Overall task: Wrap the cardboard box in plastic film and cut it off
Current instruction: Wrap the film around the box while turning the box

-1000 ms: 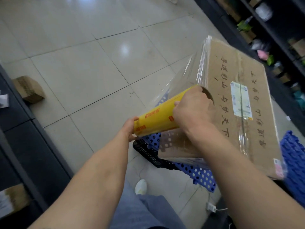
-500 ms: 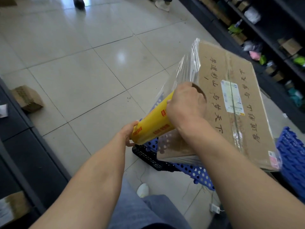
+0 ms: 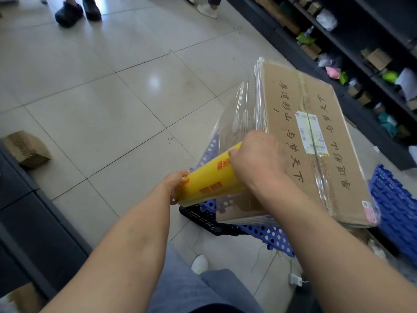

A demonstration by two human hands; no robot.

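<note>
A large cardboard box (image 3: 316, 141) with handwritten characters and a white label rests tilted on blue perforated crates (image 3: 273, 237). Clear plastic film (image 3: 241, 114) stretches from the box's left edge down to a yellow film roll (image 3: 209, 179). My left hand (image 3: 174, 184) grips the roll's near end. The far end of the roll is held by my right hand (image 3: 255, 154), which lies against the box's left side. Film layers cover the box's left face and near end.
A small cardboard box (image 3: 26, 149) lies on the tiled floor at left. Dark shelving (image 3: 361, 53) with packages runs along the right. Another blue crate (image 3: 397, 206) stands at right. Other people's feet (image 3: 76, 9) are at the top.
Both hands have brought the yellow roll lower along the box's left side, drawing out more film. The view has shifted, so feet at the top now show.
</note>
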